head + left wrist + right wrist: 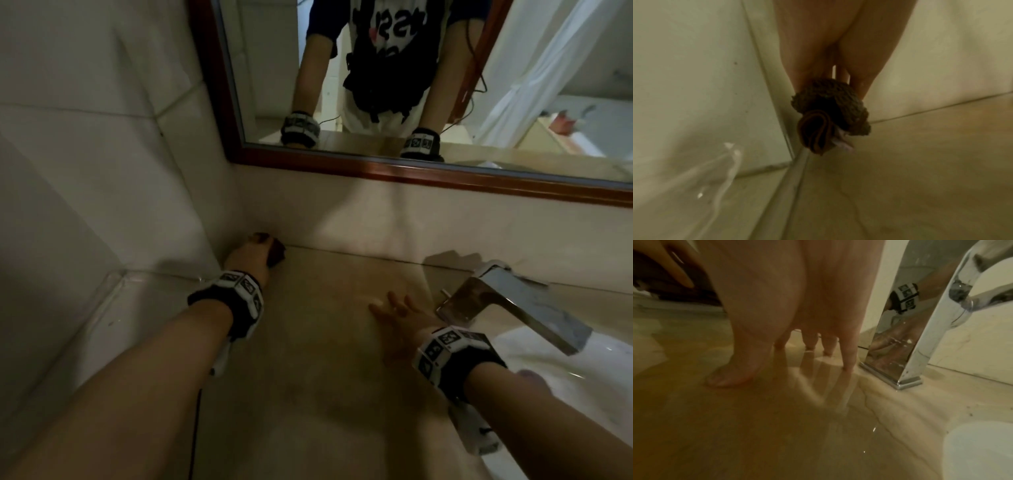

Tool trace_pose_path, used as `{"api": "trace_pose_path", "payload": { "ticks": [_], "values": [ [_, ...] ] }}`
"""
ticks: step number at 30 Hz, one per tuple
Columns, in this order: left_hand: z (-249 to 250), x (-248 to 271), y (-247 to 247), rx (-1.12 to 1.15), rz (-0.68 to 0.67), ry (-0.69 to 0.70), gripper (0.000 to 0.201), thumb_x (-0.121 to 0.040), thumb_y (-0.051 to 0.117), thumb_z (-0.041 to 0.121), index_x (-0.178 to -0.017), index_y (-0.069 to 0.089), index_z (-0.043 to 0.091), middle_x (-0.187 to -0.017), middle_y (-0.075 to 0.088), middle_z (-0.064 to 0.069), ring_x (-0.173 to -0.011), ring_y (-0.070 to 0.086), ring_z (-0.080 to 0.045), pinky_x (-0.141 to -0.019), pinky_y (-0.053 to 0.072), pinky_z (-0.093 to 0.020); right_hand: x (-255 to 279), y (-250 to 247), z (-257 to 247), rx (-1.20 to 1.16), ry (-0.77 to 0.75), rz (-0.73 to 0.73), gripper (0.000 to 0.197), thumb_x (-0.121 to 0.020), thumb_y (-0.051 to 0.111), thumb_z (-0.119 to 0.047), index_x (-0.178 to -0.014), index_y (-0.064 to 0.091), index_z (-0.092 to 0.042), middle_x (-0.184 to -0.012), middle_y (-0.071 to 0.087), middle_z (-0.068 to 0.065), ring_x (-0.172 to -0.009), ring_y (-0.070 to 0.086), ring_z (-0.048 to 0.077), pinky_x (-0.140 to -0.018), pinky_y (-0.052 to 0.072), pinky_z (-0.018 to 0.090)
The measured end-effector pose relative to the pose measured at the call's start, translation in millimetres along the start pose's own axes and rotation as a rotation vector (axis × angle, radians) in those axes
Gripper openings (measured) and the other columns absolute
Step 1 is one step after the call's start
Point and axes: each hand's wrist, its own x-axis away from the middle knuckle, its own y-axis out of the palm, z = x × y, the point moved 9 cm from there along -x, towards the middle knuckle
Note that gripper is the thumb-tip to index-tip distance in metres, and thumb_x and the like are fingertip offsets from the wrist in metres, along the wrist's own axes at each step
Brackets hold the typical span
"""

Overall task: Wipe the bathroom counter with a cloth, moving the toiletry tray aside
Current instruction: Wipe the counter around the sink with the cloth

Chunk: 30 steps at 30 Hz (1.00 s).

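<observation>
A bunched brown cloth (276, 254) sits in the far left corner of the beige counter (318, 383), where the side wall meets the back wall. My left hand (257, 253) grips it, and the left wrist view shows the cloth (830, 113) wadded under the fingers (863, 78) and touching the counter (920, 170). My right hand (392, 308) lies flat on the counter with spread fingers, just left of the tap. In the right wrist view its fingertips (809, 344) and thumb (731, 369) press on the glossy counter (766, 426). A transparent rim (114, 279) by the left wall may be the tray; I cannot tell.
A chrome tap (507, 301) stands right of my right hand, its base (898, 379) close to the little finger. The white basin (565, 373) lies at the right. A wood-framed mirror (376, 168) hangs above the back wall. The same transparent rim (729, 164) glints by the side wall.
</observation>
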Motion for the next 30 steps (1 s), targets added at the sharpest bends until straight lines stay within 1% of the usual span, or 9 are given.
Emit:
{"api": "trace_pose_path", "payload": {
  "ticks": [3, 6, 11, 14, 19, 22, 25, 28, 30],
  "values": [
    [-20.3, -22.8, 16.0, -0.066, -0.039, -0.115, 0.049, -0.099, 0.04, 0.025, -0.144, 0.031, 0.01, -0.141, 0.045, -0.02, -0.12, 0.052, -0.036, -0.103, 0.044, -0.043, -3.1, 0.4, 0.6, -0.005, -0.015, -0.001, 0.104, -0.075, 0.072, -0.047, -0.147, -0.004, -0.044, -0.158, -0.021, -0.003, -0.146, -0.014, 0.029, -0.115, 0.013, 0.055],
    [-24.7, -31.7, 34.5, -0.078, -0.059, -0.152, 0.053, -0.1, 0.037, 0.022, -0.148, 0.022, 0.007, -0.148, 0.035, -0.02, -0.13, 0.043, -0.036, -0.11, 0.036, -0.043, -4.8, 2.6, 2.4, -0.018, -0.013, -0.01, 0.106, -0.073, 0.074, -0.047, -0.146, -0.004, -0.046, -0.158, -0.02, -0.003, -0.146, -0.014, 0.028, -0.116, 0.013, 0.054],
    [19.6, -26.6, 41.0, -0.129, -0.042, 0.083, 0.038, -0.101, 0.037, 0.019, -0.136, 0.045, 0.006, -0.141, 0.047, -0.015, -0.124, 0.049, -0.028, -0.105, 0.034, -0.033, -1.0, -2.5, 1.2, -0.004, -0.024, -0.008, 0.104, -0.075, 0.072, -0.049, -0.147, -0.003, -0.044, -0.158, -0.019, -0.002, -0.146, -0.014, 0.029, -0.117, 0.014, 0.053],
    [76.8, 3.7, 58.2, -0.108, -0.152, 0.275, 0.037, -0.099, 0.041, 0.017, -0.134, 0.048, 0.009, -0.142, 0.044, -0.012, -0.125, 0.049, -0.025, -0.102, 0.036, -0.029, -0.8, -3.8, -1.1, 0.012, -0.015, -0.005, 0.104, -0.074, 0.072, -0.048, -0.148, -0.002, -0.042, -0.158, -0.018, 0.0, -0.146, -0.013, 0.03, -0.117, 0.014, 0.054],
    [116.3, 53.6, 74.4, -0.185, -0.366, 0.293, 0.04, -0.1, 0.039, 0.022, -0.138, 0.043, 0.013, -0.144, 0.043, -0.01, -0.128, 0.046, -0.028, -0.105, 0.036, -0.031, 5.3, -7.9, -4.6, 0.029, 0.0, 0.011, 0.101, -0.077, 0.071, -0.046, -0.149, 0.0, -0.039, -0.159, -0.016, 0.002, -0.147, -0.01, 0.03, -0.118, 0.012, 0.053],
    [97.9, 71.1, 36.5, 0.042, -0.183, 0.25, 0.037, -0.096, 0.047, 0.018, -0.133, 0.052, 0.014, -0.138, 0.054, -0.01, -0.123, 0.053, -0.028, -0.103, 0.041, -0.03, 11.7, 1.8, -5.3, 0.032, -0.015, 0.029, 0.089, -0.086, 0.059, -0.047, -0.149, -0.003, -0.036, -0.159, -0.011, 0.005, -0.147, -0.003, 0.029, -0.12, 0.01, 0.047],
    [46.5, 79.9, -6.1, 0.1, 0.031, 0.153, 0.036, -0.097, 0.045, 0.015, -0.132, 0.052, 0.01, -0.136, 0.054, -0.011, -0.118, 0.056, -0.027, -0.088, 0.045, -0.027, 28.9, 25.2, -10.2, 0.021, -0.051, 0.091, 0.079, -0.09, 0.049, -0.049, -0.147, -0.005, -0.039, -0.159, -0.009, 0.006, -0.147, 0.002, 0.028, -0.12, 0.013, 0.044],
    [-5.5, 91.8, 5.6, -0.129, -0.095, 0.011, 0.044, -0.099, 0.04, 0.02, -0.141, 0.038, 0.007, -0.142, 0.045, -0.015, -0.124, 0.05, -0.029, -0.1, 0.043, -0.032, 52.5, 56.0, -14.9, 0.0, -0.051, 0.058, 0.08, -0.087, 0.052, -0.053, -0.147, 0.0, -0.042, -0.158, -0.017, -0.001, -0.147, -0.004, 0.028, -0.119, 0.015, 0.049],
    [-28.5, 106.8, 31.3, -0.223, -0.193, -0.078, 0.052, -0.101, 0.035, 0.02, -0.149, 0.019, 0.009, -0.154, 0.025, -0.017, -0.136, 0.036, -0.031, -0.112, 0.032, -0.036, 64.7, 68.0, -18.1, 0.017, -0.061, 0.05, 0.082, -0.087, 0.052, -0.053, -0.146, -0.004, -0.044, -0.157, -0.023, 0.0, -0.146, -0.01, 0.029, -0.118, 0.013, 0.052]
  ]
}}
